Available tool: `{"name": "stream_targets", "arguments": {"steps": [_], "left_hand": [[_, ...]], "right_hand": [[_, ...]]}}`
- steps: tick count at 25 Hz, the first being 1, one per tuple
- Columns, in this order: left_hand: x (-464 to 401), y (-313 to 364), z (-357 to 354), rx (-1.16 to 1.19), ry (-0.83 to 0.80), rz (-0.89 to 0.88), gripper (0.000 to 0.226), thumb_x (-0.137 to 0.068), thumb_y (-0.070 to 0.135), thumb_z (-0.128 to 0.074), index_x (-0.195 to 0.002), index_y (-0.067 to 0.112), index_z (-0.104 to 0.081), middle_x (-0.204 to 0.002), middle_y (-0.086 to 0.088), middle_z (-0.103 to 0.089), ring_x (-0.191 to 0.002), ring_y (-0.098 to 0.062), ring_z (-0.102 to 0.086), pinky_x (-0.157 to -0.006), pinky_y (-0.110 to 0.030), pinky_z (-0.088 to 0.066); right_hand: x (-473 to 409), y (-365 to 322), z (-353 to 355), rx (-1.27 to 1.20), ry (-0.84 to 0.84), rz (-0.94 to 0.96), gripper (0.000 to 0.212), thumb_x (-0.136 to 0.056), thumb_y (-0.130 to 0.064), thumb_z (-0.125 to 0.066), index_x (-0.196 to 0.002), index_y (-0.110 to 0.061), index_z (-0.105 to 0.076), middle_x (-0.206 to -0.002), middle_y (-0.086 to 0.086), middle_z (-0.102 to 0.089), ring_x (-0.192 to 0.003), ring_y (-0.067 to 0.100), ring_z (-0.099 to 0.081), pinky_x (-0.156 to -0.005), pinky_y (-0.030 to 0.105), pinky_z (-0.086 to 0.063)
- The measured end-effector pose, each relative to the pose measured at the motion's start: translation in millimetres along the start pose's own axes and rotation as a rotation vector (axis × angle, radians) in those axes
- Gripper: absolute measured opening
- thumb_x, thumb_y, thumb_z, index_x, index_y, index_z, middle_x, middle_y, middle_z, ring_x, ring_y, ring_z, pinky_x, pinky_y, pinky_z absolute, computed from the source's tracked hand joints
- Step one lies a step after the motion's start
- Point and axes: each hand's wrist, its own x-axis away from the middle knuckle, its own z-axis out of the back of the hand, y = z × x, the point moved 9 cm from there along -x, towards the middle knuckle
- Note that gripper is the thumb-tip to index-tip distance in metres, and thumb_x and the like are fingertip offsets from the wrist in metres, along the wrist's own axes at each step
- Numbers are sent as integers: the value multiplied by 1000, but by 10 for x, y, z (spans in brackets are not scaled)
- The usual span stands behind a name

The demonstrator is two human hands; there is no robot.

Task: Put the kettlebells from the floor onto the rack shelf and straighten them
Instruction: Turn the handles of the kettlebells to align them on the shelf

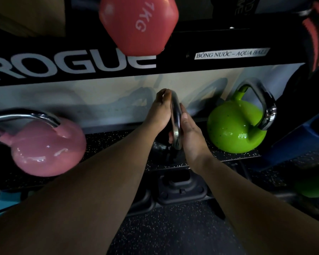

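A black kettlebell (161, 146) stands on the rack shelf (107, 138) in the middle, its chrome handle edge-on toward me. My left hand (159, 111) and my right hand (191, 131) press against the two sides of that handle, fingers wrapped on it. Most of the black body is hidden behind my hands. A pink kettlebell (46, 148) rests on the shelf to the left. A green kettlebell (236, 126) sits to the right, its handle turned to the right.
A black ROGUE rack beam (72, 69) runs just above the shelf. A red 1 kg dumbbell (138, 24) sticks out over it. A blue object (300, 142) lies at the right, a teal one (2, 205) at lower left. Speckled rubber floor (173, 227) lies below.
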Motion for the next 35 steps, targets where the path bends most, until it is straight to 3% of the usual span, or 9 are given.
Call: {"name": "stream_targets", "arguments": {"steps": [5,12,16,18,20,23,25,31,35], "left_hand": [[33,3,11,-60,-21,45,55,-104,51,-20,-152,26,-27,-151,-13,-45,-138,-30,-44,-99,-29,-29],[33,-4,41,-105,1,42,56,-103,53,-20,-152,27,-28,-149,-14,-48,-136,-31,-45,-99,-29,-29],[17,-17,46,-153,-44,43,59,-102,57,-20,-154,30,-25,-152,-12,-44,-138,-31,-44,-109,-36,-30],[39,-5,102,-255,-40,13,61,-100,59,-23,-154,30,-28,-154,-10,-44,-139,-31,-43,-113,-39,-30],[83,91,263,-401,-2,-90,62,-99,61,-26,-151,29,-34,-154,-7,-44,-140,-30,-42,-117,-46,-29],[308,97,741,-721,212,-244,55,-100,53,-30,-145,25,-44,-152,-8,-45,-141,-32,-39,-117,-59,-19],[515,19,1124,-754,407,-241,54,-101,49,-33,-146,21,-43,-159,-9,-33,-147,-30,-25,-118,-60,-14],[1310,-486,2938,-438,999,21,60,-94,49,-46,-146,19,-38,-162,-11,-21,-146,-37,-21,-115,-57,-21],[1433,-1093,3936,-129,1012,389,83,-91,64,-44,-154,16,-18,-164,-14,-12,-144,-43,-23,-111,-62,-28]], "right_hand": [[-35,31,21,0,-23,-21,42,-101,-49,-34,-143,-46,-41,-111,2,-70,-83,21,-61,-79,39,-55],[-78,40,85,147,-38,-20,43,-98,-57,-30,-141,-54,-36,-94,15,-71,-78,23,-65,-84,47,-54],[-34,-78,104,268,-43,-10,42,-102,-47,-29,-144,-46,-39,-102,4,-70,-82,13,-70,-71,23,-51],[-27,-178,149,285,-8,-3,38,-100,-41,-40,-137,-41,-50,-112,-3,-69,-100,12,-67,-88,25,-52],[-60,-355,230,444,74,109,39,-93,-38,-50,-132,-38,-55,-112,-3,-68,-110,21,-62,-102,42,-47],[68,-773,-38,950,119,411,46,-92,-27,-56,-137,-29,-50,-124,11,-55,-119,36,-44,-105,46,-38],[150,-900,-348,1077,59,516,51,-91,-24,-57,-140,-28,-46,-130,10,-48,-122,34,-37,-106,44,-33],[200,-445,-1862,1052,-194,362,50,-96,-37,-50,-144,-33,-37,-139,8,-44,-131,34,-35,-109,48,-32],[117,-176,-2890,1040,-303,233,60,-93,-55,-47,-148,-37,-30,-144,11,-39,-135,35,-34,-110,47,-31]]}}
